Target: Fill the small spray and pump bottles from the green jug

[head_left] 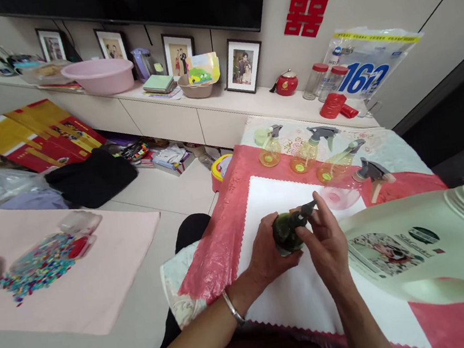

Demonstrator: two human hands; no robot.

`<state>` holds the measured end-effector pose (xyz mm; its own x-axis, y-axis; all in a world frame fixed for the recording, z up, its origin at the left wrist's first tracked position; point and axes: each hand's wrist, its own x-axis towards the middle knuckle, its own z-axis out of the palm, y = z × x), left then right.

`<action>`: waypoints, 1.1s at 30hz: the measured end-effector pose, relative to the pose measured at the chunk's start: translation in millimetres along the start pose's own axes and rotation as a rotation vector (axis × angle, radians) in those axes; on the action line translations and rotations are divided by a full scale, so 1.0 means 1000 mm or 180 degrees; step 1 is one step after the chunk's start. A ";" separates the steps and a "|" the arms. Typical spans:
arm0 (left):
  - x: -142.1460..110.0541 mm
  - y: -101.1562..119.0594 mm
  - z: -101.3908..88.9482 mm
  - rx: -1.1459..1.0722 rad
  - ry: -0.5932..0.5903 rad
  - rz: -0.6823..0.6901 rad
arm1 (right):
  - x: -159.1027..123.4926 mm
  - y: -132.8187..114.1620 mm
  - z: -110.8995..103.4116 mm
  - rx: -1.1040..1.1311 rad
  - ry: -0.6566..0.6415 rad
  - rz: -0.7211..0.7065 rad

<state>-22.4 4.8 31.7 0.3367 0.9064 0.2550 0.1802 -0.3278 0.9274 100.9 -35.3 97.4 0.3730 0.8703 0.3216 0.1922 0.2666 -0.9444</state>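
Observation:
My left hand point(264, 250) is wrapped round the body of a small dark green pump bottle point(285, 233), tilted over the white mat. On its black pump head point(305, 214), my right hand point(326, 241) has its thumb at the collar and its index finger by the nozzle tip. Beside my right forearm stands a large pale green jug point(436, 277) with a printed label and an uncapped-looking wide neck. Behind the hands are several clear spray bottles point(305, 158) with grey trigger heads and yellowish liquid. A pink translucent round dish point(339, 197) sits near them.
The white scalloped mat point(284, 299) lies over a red plastic sheet point(221, 250) on the table. Leftward, a pink cloth point(114, 288) on the floor bears scattered colourful small pieces point(46, 266). A low cabinet point(163, 117) behind carries framed photos and a pink basin point(100, 80).

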 end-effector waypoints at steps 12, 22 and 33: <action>-0.003 -0.009 0.003 -0.0046 0.0115 0.0271 | 0.084 -0.095 -0.011 0.0013 0.0704 -0.1479; -0.002 -0.014 0.007 -0.0034 0.0143 0.0474 | 0.114 0.061 -0.020 -0.2699 -0.1612 -0.0382; -0.002 -0.015 0.005 0.0058 0.0139 0.0497 | 0.051 -0.007 -0.024 -0.2673 -0.0809 -0.1202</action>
<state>-21.0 6.4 15.7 0.3216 0.8546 0.4077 0.1455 -0.4701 0.8705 140.6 -2.5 121.9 -0.0363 0.8779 0.4775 0.8852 0.2501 -0.3924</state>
